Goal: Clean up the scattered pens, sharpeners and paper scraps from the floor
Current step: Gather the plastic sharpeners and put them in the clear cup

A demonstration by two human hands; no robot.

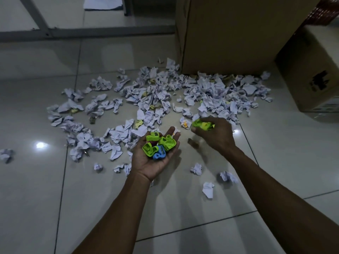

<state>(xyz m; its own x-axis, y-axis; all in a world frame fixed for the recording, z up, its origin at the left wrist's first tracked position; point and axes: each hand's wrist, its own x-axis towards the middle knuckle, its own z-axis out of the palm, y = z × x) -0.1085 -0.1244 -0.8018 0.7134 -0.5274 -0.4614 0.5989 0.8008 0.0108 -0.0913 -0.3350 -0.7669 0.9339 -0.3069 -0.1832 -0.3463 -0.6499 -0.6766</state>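
Observation:
My left hand (152,162) is palm up over the tiled floor and cups several plastic sharpeners (159,146), mostly lime green, one blue. My right hand (215,134) hovers just to the right, palm down, fingers closed around green sharpeners (202,125). Crumpled white paper scraps (159,94) lie spread widely across the floor beyond both hands. A few loose scraps (208,188) lie nearer me, between and beside my forearms. No pens are visible.
A tall cardboard box (238,33) stands at the back right, a second cardboard box (311,70) to its right. A red basket (324,11) peeks in at the top right corner. Grey metal frame legs (91,32) cross the floor at the back left.

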